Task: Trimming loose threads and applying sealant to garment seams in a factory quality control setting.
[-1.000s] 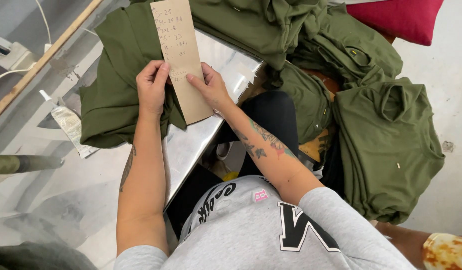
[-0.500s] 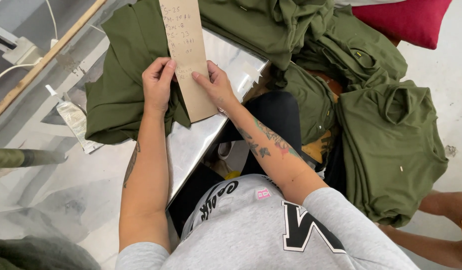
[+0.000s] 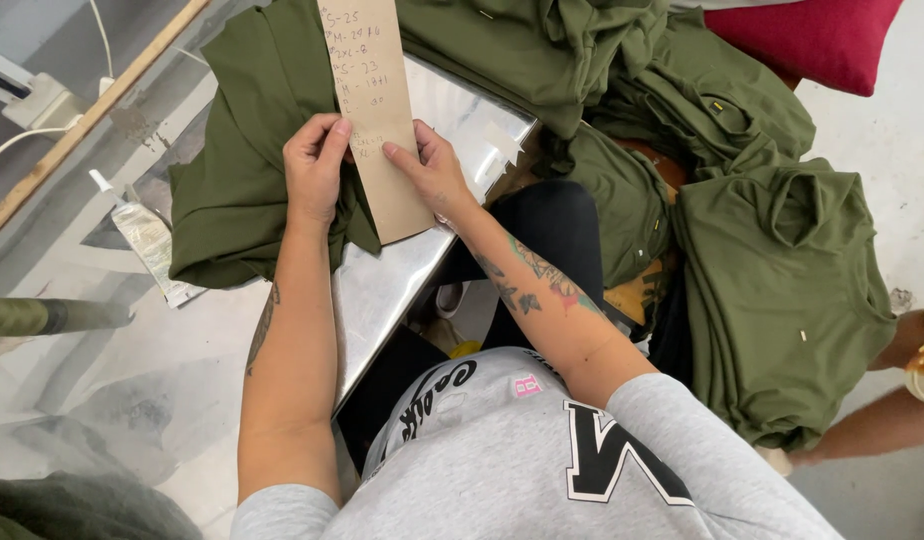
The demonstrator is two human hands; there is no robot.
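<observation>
left hand (image 3: 314, 168): I've got it pinching the cardboard strip's left edge, fingers closed on it
right hand (image 3: 429, 172): fingers clamped on the strip's right edge
cardboard strip (image 3: 378, 110): over the metal table (image 3: 462, 110), beside a green shirt (image 3: 244, 150)
room: tight, shirt pile (image 3: 772, 250) crowds the right; table's near edge bare

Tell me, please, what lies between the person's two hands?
In the head view, the brown card strip lies between the left hand and the right hand; both grip its edges, over the green garment.
</observation>
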